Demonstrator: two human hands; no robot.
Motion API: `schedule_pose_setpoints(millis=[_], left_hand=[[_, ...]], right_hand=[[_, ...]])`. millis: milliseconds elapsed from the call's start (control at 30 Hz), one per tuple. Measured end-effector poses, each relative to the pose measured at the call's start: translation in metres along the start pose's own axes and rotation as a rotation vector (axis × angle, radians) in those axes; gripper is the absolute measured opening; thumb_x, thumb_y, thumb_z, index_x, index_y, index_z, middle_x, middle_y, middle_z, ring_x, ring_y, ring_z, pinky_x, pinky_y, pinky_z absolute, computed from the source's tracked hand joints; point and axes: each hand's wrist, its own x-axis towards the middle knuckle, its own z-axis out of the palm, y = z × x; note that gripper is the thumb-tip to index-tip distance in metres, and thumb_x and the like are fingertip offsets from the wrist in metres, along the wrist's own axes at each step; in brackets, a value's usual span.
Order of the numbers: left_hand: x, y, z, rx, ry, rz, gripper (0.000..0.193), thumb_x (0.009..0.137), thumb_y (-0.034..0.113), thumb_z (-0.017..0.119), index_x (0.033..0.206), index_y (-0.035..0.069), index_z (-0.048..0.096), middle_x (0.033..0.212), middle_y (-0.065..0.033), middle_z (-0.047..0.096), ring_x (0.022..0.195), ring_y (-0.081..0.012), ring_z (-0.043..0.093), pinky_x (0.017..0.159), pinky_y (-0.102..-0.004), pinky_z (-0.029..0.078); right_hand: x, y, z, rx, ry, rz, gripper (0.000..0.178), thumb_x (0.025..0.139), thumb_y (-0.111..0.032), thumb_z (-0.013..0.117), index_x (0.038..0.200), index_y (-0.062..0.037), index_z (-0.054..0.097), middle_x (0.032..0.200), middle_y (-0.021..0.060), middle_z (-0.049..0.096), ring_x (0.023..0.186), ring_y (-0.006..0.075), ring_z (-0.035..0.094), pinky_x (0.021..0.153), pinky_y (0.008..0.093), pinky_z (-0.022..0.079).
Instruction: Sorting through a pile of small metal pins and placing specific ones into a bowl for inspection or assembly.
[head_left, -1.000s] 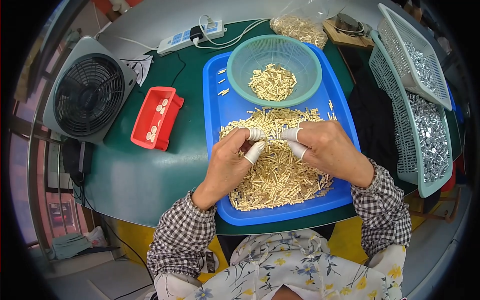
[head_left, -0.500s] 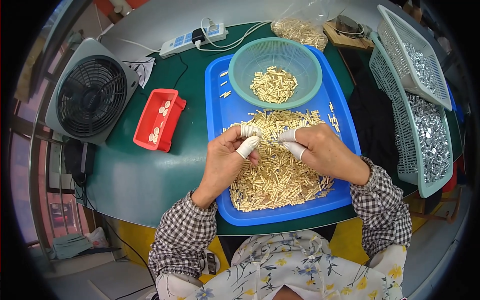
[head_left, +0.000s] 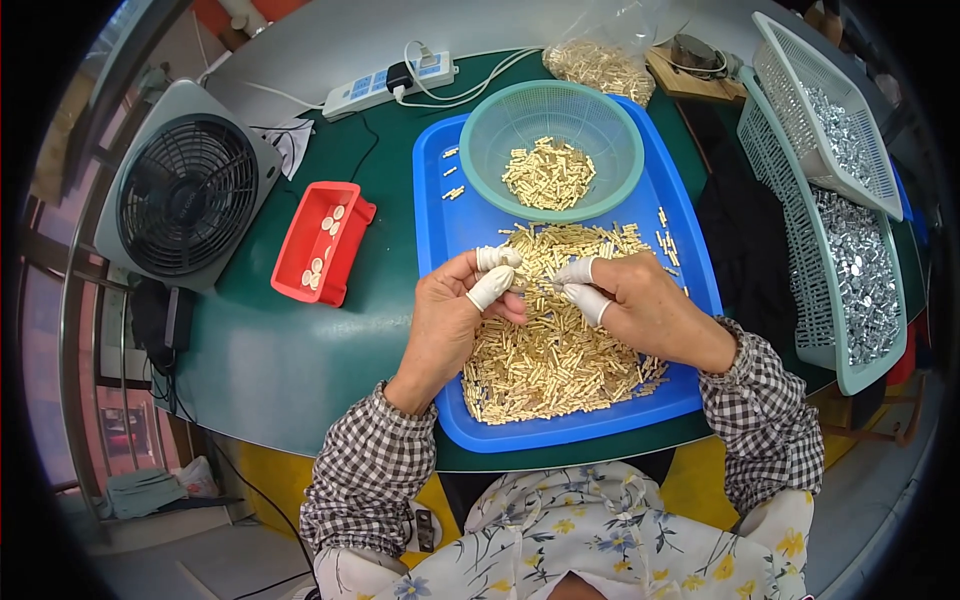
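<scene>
Both hands hover over a heap of small brass-coloured pins (head_left: 560,370) in a blue tray (head_left: 455,425). White finger cots cover the thumb and index finger of each hand. My left hand (head_left: 445,310) pinches at the left of the heap, its other fingers curled below; what lies between the tips is too small to make out. Opposite it, my right hand (head_left: 655,305) has thumb and index finger pressed together, also on something too small to name. The fingertips of the two hands are a short gap apart. Behind them a green mesh basin (head_left: 485,190) holds more brass-coloured pins.
Left stand a red box (head_left: 348,240) with several pale discs and a black-and-grey fan (head_left: 190,195). A power strip (head_left: 385,85) and a clear bag of pins (head_left: 600,68) lie at the back. Baskets (head_left: 825,290) of silvery parts stand right, beside black cloth (head_left: 745,230).
The fingertips of my two hands have drawn slightly apart, the left ones shifting a little to the left. Both hands keep their pinch over the heap.
</scene>
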Motion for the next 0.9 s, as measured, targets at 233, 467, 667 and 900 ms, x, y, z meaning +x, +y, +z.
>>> schedule_pose_setpoints(millis=[233,467,667,900], left_hand=[[0.001,-0.006,-0.005,0.028,-0.016,-0.070,0.014,0.089,0.009,0.054,0.099,-0.001,0.056,0.084,-0.0069,0.061,0.068,-0.0120,0.061,0.060,-0.0257,0.054],[-0.008,-0.003,0.012,0.063,-0.010,-0.029,0.013,0.089,0.008,0.055,0.098,-0.002,0.055,0.079,-0.0070,0.061,0.066,-0.0129,0.061,0.060,-0.0259,0.053],[-0.007,-0.002,0.009,0.025,-0.029,0.007,0.016,0.089,0.008,0.054,0.101,-0.003,0.055,0.078,-0.0073,0.061,0.066,-0.0134,0.061,0.061,-0.0258,0.054],[-0.007,-0.003,0.009,0.004,-0.056,-0.040,0.015,0.088,0.007,0.056,0.100,-0.002,0.056,0.082,-0.0073,0.062,0.067,-0.0134,0.061,0.060,-0.0262,0.054]], right_hand=[[-0.003,0.003,0.004,-0.277,0.017,-0.136,0.015,0.081,-0.005,0.056,0.094,0.0017,0.060,0.067,0.0198,0.059,0.060,0.0344,0.060,0.053,0.0396,0.046],[0.000,-0.002,0.008,0.065,-0.038,0.025,0.017,0.084,-0.002,0.055,0.101,0.0003,0.057,0.061,0.0110,0.058,0.050,0.0185,0.057,0.048,0.0291,0.044],[0.002,-0.010,0.004,0.338,-0.174,0.269,0.026,0.088,-0.003,0.050,0.114,-0.0016,0.048,0.060,0.0038,0.056,0.048,0.0088,0.054,0.045,0.0244,0.042],[0.002,-0.010,0.003,0.361,-0.150,0.243,0.035,0.088,-0.003,0.051,0.122,-0.0023,0.044,0.060,0.0038,0.056,0.049,0.0093,0.055,0.045,0.0241,0.043]])
